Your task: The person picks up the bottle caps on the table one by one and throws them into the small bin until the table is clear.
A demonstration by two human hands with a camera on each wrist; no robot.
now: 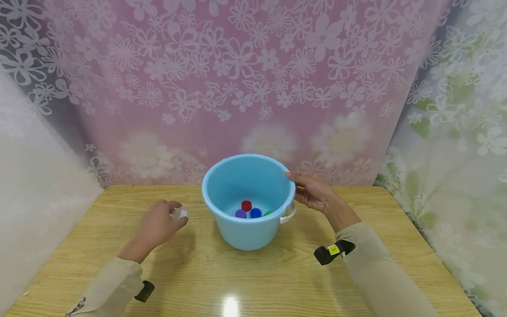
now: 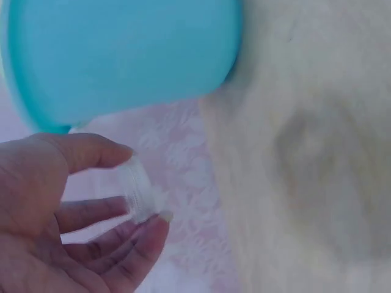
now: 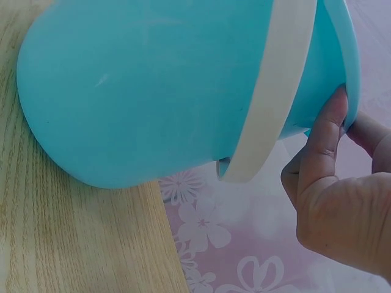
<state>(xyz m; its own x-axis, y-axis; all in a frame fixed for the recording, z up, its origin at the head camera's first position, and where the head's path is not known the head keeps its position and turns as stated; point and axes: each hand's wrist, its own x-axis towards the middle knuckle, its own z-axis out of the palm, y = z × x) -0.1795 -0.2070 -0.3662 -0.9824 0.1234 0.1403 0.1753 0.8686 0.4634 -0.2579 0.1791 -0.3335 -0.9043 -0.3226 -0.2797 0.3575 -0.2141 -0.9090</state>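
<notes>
A light blue bucket (image 1: 248,233) stands upright on the wooden table, with red (image 1: 246,205), purple (image 1: 240,214), blue (image 1: 255,213) and green bottle caps lying at its bottom. To the left of the bucket, above the table, my left hand (image 1: 158,222) pinches a white, ridged bottle cap (image 2: 137,188) between thumb and fingertips. My right hand (image 1: 314,192) grips the bucket's rim on the right side, its thumb and fingers on either side of the edge. The white handle (image 3: 275,91) hangs down along the bucket's outside in the right wrist view.
The wooden table (image 1: 253,281) spreads around the bucket. A pink floral curtain (image 1: 245,88) hangs behind its far edge, and pale sheets (image 1: 455,176) hang at both sides. Dark straps (image 1: 334,252) are on both sleeves.
</notes>
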